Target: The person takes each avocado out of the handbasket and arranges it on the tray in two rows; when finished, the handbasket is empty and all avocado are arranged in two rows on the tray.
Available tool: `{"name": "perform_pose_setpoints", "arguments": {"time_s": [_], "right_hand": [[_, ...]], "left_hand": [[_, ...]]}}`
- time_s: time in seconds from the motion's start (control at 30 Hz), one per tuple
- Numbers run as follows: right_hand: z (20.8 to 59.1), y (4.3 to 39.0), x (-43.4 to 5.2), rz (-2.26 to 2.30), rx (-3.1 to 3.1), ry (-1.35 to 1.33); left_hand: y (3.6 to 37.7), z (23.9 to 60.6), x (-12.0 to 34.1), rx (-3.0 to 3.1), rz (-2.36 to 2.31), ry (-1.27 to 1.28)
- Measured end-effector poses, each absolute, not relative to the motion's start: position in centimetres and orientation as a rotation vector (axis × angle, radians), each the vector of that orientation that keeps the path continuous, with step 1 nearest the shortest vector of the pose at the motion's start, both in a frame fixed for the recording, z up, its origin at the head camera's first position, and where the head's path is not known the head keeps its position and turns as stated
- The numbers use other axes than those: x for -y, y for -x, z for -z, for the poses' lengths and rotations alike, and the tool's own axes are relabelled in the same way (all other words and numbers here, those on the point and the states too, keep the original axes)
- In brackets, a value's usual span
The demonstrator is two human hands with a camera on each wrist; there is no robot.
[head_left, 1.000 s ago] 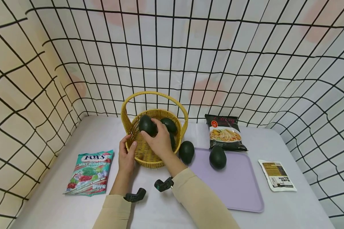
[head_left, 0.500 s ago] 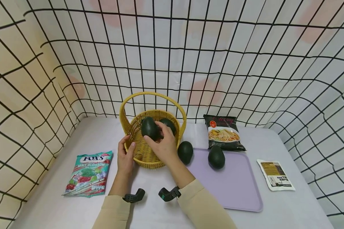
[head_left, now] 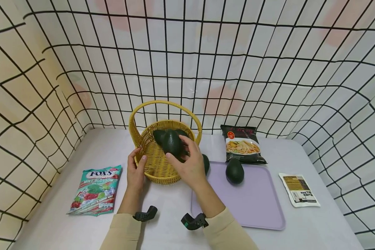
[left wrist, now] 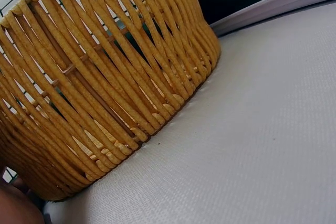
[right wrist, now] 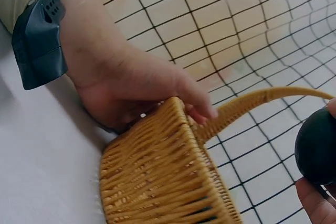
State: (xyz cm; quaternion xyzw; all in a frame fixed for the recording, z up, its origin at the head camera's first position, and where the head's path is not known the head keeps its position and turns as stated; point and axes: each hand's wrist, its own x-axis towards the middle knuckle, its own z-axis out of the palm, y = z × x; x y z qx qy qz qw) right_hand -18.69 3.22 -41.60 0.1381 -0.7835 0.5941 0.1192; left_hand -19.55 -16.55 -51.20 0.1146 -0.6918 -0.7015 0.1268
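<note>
A dark green avocado (head_left: 172,143) is gripped by the right hand (head_left: 192,166), its fingers (head_left: 187,141) curled round the fruit, which is held just above the near rim of the woven basket (head_left: 156,166); in the right wrist view only part of the fruit (right wrist: 316,146) is seen, at the frame's edge. The basket's left rim is held by the left hand (head_left: 136,171), thumb over the edge and fingers against the outer wall – a steadying grip, also seen in the right wrist view (right wrist: 131,85). At least 1 more avocado (head_left: 158,135) lies inside the basket; another (head_left: 206,163) rests at the left edge of the lilac tray (head_left: 256,208), partly hidden by the right hand, and a 3rd (head_left: 234,171) lies further onto the tray.

The step in hand is judged to be the moving of the held fruit between basket and tray. It would be done well if the avocado were kept clear of the arched handle (head_left: 165,102) and carried low over the rim; the basket should be pinned by the left hand so that it is not dragged on the counter (head_left: 59,225); the fruit is best set down gently, on its side and apart from the 2 already there – a rounded fruit is likely to roll.
</note>
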Motion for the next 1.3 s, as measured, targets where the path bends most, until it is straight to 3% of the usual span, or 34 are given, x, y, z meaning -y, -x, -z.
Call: {"name": "perform_pose_setpoints", "arguments": {"time_s": [0.57, 1.3], "right_hand": [[40.4, 17.4, -9.0, -1.65, 2.279, -0.354], [43.2, 16.1, -20.4, -1.217, 2.481, -0.023]], "left_hand": [[19.5, 51.1, 16.6, 2.047, 2.015, -0.349], [19.5, 51.1, 16.6, 2.052, 2.022, -0.359]]}}
